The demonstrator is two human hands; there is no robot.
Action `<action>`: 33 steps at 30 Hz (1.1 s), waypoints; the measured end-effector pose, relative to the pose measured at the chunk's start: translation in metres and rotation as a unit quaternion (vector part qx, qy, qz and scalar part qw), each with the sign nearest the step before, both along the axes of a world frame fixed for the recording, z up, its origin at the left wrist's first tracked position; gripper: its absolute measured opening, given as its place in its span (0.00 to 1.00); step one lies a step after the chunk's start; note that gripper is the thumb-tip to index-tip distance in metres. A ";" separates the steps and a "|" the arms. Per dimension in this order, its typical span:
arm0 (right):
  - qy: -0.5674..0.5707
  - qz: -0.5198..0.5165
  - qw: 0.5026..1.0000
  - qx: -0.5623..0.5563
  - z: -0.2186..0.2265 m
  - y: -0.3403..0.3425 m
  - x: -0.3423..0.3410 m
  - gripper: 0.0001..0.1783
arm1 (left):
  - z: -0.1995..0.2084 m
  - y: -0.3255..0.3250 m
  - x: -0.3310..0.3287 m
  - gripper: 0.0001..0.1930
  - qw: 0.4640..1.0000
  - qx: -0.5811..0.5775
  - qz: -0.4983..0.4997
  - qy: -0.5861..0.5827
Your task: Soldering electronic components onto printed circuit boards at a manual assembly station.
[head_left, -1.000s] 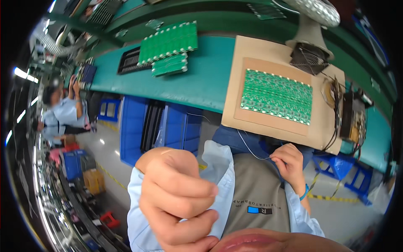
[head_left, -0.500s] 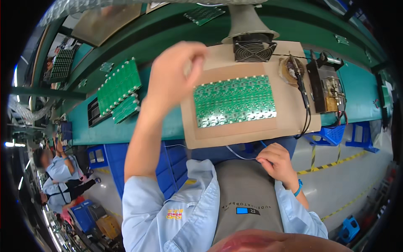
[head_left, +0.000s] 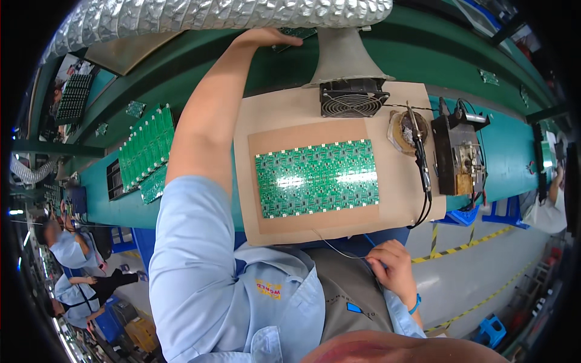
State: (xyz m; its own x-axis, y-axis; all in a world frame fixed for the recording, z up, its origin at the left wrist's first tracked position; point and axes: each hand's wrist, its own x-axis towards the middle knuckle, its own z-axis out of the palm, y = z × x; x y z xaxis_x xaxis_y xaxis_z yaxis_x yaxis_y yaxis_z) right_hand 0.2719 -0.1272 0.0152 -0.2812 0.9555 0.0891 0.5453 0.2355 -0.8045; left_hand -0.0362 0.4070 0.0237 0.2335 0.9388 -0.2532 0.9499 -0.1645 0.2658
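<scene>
1. My left hand (head_left: 266, 37) is raised over the counter (head_left: 499, 163) to the green ledge (head_left: 423, 57), its fingers stretched out in front of a small circuit board (head_left: 307, 35). I cannot tell whether they touch it or have closed on it.
2. My right hand (head_left: 390, 264) is low, in front of my body, thumb and fingers pinched together on a thin wire (head_left: 333, 247). The wire curves from my fingertips to the near edge of the cardboard (head_left: 405, 209).
3. I judge the wire very light and bendy, easy to kink; a fingertip pinch near its end should steer it best.
4. The small board is probably light, stiff and thin; I would take it by its edges, sparing the parts on its face.
5. The large green board panel (head_left: 318, 178) lies flat on a brown sheet (head_left: 315, 132) atop the cardboard, touched by neither hand. It looks rigid, smooth and somewhat fragile; opposite edges seem the safest hold.
6. Against half a second ago, my left hand has gone from above the panel's far left corner up to the ledge; a second ago it was curled close to the camera.
7. My right hand keeps its pinch on the wire. The panel sits lower in view, but my head has turned; it lies on the same brown sheet.
</scene>
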 end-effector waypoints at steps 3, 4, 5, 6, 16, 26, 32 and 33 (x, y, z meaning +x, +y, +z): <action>-0.002 -0.019 1.000 -0.014 0.003 0.003 -0.001 0.04 | -0.016 0.028 0.017 0.46 1.000 -0.006 0.006 -0.010; -0.006 -0.024 1.000 -0.015 0.004 0.004 -0.002 0.04 | -0.021 0.032 0.019 0.46 1.000 -0.008 0.007 -0.013; -0.008 -0.028 0.999 -0.017 0.005 0.005 -0.002 0.04 | -0.025 0.035 0.019 0.46 1.000 -0.010 0.008 -0.015; -0.010 -0.032 0.999 -0.018 0.006 0.006 -0.002 0.04 | -0.028 0.038 0.016 0.47 1.000 -0.012 0.010 -0.017; -0.026 -0.021 0.999 -0.006 0.016 0.014 0.002 0.03 | -0.039 0.038 0.016 0.49 0.999 -0.012 -0.003 -0.046; -0.012 0.002 1.000 0.023 0.012 0.012 0.000 0.05 | -0.009 -0.003 -0.009 0.49 0.998 0.040 -0.039 0.039; -0.002 0.019 0.998 0.055 0.010 0.005 -0.001 0.06 | 0.016 -0.056 -0.027 0.54 0.992 0.105 -0.033 0.053; 0.001 0.021 0.998 0.054 0.010 0.004 -0.002 0.06 | 0.015 -0.064 -0.034 0.54 0.993 0.104 -0.032 0.056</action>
